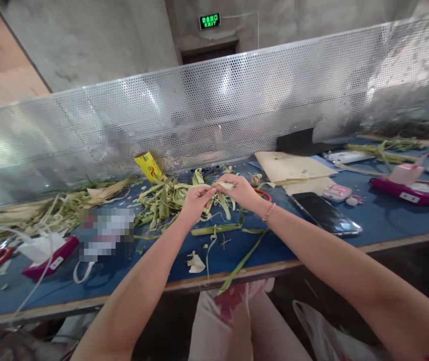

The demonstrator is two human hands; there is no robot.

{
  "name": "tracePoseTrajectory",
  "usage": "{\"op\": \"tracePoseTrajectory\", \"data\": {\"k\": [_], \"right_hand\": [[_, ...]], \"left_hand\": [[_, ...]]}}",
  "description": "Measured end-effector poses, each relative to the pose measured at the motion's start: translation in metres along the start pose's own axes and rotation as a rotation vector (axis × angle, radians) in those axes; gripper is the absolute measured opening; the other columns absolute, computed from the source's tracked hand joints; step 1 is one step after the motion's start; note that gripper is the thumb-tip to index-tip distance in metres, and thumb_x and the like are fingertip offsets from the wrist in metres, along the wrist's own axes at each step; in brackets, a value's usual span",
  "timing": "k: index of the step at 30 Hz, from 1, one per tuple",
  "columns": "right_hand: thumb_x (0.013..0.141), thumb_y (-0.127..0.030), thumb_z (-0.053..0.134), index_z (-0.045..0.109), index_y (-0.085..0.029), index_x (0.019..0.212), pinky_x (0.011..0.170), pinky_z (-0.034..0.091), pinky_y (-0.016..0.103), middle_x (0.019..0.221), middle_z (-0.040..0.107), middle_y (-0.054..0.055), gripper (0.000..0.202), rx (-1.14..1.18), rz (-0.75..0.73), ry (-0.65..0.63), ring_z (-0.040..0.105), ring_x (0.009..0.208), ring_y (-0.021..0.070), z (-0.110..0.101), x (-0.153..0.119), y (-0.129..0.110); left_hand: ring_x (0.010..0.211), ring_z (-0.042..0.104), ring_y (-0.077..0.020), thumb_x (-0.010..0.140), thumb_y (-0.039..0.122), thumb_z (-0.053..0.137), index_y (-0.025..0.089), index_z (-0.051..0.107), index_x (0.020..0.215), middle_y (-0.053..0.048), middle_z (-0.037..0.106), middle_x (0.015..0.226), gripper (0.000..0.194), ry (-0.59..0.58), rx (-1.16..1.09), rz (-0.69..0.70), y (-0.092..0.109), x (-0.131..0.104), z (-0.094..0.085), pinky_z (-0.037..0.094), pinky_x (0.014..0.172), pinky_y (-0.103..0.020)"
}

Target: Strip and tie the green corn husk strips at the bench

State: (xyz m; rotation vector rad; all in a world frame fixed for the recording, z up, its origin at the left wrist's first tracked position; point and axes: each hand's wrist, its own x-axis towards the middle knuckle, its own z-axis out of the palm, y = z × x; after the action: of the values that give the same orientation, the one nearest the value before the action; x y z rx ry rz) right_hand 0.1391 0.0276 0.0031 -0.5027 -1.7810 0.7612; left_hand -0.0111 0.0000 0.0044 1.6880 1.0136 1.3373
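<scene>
My left hand and my right hand meet above a blue table. Both have their fingertips pinched on a pale green leaf strip between them. A pile of green leaves and stalks lies beside and behind my left hand. Below the hands, a flat green stalk rests on the table. One long green leaf hangs over the front edge. A dry white scrap sits near that edge.
A black phone, beige paper and a magenta power strip are on the right. At left are another magenta power strip with cables and dry stalks. A yellow packet stands against the perforated metal screen.
</scene>
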Motion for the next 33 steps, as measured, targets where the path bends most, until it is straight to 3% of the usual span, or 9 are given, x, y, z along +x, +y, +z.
{"op": "tracePoseTrajectory", "data": {"k": [8,15,22,27,33], "right_hand": [[0.067,-0.028,0.061,0.061,-0.017,0.069,0.064,0.044,0.026,0.07,0.058,0.001,0.012,0.111,0.045,-0.022,0.053,0.066,0.0101,-0.003,0.001,-0.001],[0.069,-0.021,0.058,0.061,-0.017,0.077,0.067,0.046,0.025,0.078,0.061,0.003,0.01,-0.011,0.051,-0.012,0.057,0.07,0.0105,0.001,0.002,0.0],[0.072,-0.021,0.055,0.061,-0.017,0.076,0.067,0.046,0.027,0.08,0.061,0.004,0.008,-0.13,0.018,0.01,0.057,0.073,0.0118,0.002,0.002,0.0],[0.073,-0.021,0.055,0.06,-0.017,0.078,0.065,0.046,0.027,0.077,0.062,0.003,0.008,-0.115,0.044,-0.001,0.058,0.069,0.0117,0.001,0.002,0.0],[0.074,-0.022,0.056,0.063,-0.017,0.078,0.067,0.045,0.027,0.078,0.063,0.003,0.01,-0.202,-0.043,0.021,0.057,0.072,0.0124,0.001,0.0,-0.001]], "left_hand": [[0.035,0.03,-0.0029,0.064,0.046,0.062,0.013,0.059,0.061,0.006,0.037,0.038,0.034,-0.036,-0.006,0.002,0.004,-0.002,0.001,0.022,0.038,-0.019],[0.036,0.035,-0.0043,0.064,0.039,0.062,0.013,0.061,0.066,0.005,0.042,0.041,0.026,0.109,0.07,-0.009,-0.006,0.002,0.001,0.025,0.038,-0.019],[0.036,0.034,-0.0049,0.062,0.034,0.064,0.017,0.061,0.064,0.005,0.041,0.04,0.017,0.196,0.049,0.002,-0.001,-0.001,0.004,0.026,0.038,-0.019],[0.037,0.033,-0.0043,0.059,0.037,0.066,0.017,0.063,0.062,0.005,0.042,0.043,0.021,0.176,-0.017,-0.01,0.002,-0.002,0.005,0.026,0.038,-0.02],[0.04,0.041,-0.0063,0.063,0.037,0.063,0.016,0.065,0.067,0.003,0.047,0.048,0.021,0.132,0.11,0.063,0.005,-0.006,0.001,0.031,0.041,-0.02]]}}
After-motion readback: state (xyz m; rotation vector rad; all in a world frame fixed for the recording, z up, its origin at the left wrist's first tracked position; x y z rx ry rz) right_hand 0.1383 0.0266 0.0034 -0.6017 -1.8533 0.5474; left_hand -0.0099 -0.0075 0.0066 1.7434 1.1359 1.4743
